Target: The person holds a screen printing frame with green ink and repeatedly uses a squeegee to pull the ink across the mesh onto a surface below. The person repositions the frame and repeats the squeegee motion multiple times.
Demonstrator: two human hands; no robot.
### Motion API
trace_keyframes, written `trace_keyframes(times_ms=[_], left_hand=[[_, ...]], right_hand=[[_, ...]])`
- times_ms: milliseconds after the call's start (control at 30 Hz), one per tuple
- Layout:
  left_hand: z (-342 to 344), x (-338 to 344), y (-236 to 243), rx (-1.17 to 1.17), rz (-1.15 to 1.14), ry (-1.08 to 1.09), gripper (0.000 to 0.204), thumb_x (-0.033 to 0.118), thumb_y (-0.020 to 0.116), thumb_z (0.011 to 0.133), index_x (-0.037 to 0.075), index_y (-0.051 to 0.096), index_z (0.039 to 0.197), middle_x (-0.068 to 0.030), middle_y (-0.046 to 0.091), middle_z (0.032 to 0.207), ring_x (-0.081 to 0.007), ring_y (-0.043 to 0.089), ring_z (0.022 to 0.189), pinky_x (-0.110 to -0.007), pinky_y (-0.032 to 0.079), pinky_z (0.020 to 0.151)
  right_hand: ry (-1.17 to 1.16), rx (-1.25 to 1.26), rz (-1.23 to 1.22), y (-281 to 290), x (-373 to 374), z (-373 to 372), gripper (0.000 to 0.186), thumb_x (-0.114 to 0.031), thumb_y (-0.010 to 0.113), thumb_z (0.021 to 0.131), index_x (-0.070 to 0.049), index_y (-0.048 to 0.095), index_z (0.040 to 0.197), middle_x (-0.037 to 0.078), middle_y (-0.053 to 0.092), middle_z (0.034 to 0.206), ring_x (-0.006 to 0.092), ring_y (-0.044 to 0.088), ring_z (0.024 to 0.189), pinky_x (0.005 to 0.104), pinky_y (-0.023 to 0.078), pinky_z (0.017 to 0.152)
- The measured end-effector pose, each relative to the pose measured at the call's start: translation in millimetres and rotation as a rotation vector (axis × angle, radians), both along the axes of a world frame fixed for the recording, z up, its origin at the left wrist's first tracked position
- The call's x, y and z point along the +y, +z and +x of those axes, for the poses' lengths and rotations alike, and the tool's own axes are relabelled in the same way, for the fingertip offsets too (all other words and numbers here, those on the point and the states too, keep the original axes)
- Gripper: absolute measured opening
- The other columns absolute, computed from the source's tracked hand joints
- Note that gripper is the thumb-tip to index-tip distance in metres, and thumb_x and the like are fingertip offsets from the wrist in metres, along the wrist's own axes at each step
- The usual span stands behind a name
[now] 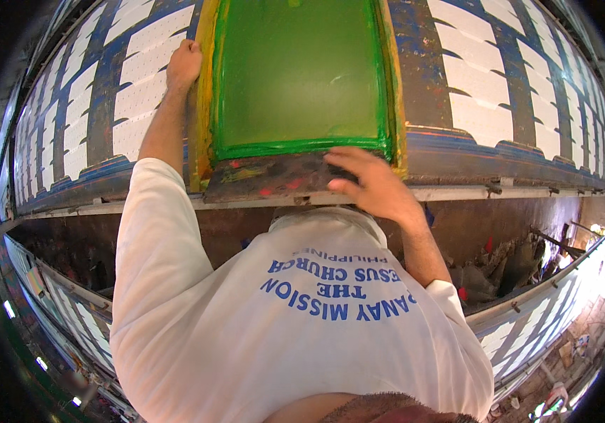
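A rectangular screen frame with a green mesh (299, 77) and yellow-stained side bars lies ahead of me on a long printing table. My left hand (183, 60) is closed on the frame's left bar (205, 99), high up along it. My right hand (373, 182) has its fingers apart at the frame's lower right, over a dark, paint-spotted front strip (260, 180); whether the fingertips touch it I cannot tell.
White panels (475, 77) sit in rows along the table on both sides. A metal rail (457, 194) runs along the near edge above a dark gap. Behind me is another table (521, 338) with white panels; debris (584, 342) lies on the floor at right.
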State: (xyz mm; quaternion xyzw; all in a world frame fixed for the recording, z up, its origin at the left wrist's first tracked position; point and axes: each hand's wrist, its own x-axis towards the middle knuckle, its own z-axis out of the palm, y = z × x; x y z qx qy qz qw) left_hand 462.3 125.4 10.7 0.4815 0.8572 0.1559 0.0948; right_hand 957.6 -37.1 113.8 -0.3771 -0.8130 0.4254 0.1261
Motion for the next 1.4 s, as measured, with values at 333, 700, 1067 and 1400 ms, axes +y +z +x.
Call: trace_keyframes(times_ms=[333,700,1067,1400], left_hand=[[-9,0,-7,-0.046,0.041,-0.032,0.041,0.038,0.046,0.109,0.006,0.062,0.129,-0.0252,0.072,0.122,-0.0442,0.067,0.117,-0.053,0.051,0.1],[-8,-7,0,-0.188,0.128,0.036,0.04,0.04,0.06,0.103,0.004,0.07,0.119,-0.0194,0.076,0.112,-0.0348,0.072,0.107,-0.044,0.053,0.096],[-32,-2,-15,-0.157,0.128,0.007,0.044,0.043,0.06,0.106,0.006,0.07,0.127,-0.0188,0.076,0.121,-0.0321,0.071,0.113,-0.042,0.052,0.101],[179,68,42,-0.233,0.152,-0.024,0.045,0.046,0.06,0.105,0.009,0.07,0.129,-0.0159,0.075,0.123,-0.0305,0.07,0.115,-0.04,0.051,0.101]], right_hand=[[-0.555,-0.02,-0.036,-55,67,80,0.054,-0.026,0.081,0.094,0.004,0.064,0.136,0.025,0.068,0.119,0.038,0.07,0.106,0.0449,0.057,0.091],[-0.574,-0.261,0.085,-61,82,62,0.058,-0.013,0.082,0.078,0.004,0.069,0.132,0.022,0.069,0.108,0.039,0.071,0.1,0.0463,0.058,0.086],[-0.551,0.018,0.186,-29,83,72,0.054,-0.017,0.083,0.073,0.005,0.074,0.121,0.018,0.071,0.104,0.0351,0.072,0.093,0.0436,0.059,0.083],[-0.634,0.036,0.208,-27,169,285,0.049,-0.01,0.08,0.072,0.001,0.076,0.12,0.017,0.071,0.096,0.0304,0.071,0.088,0.0405,0.059,0.082]])
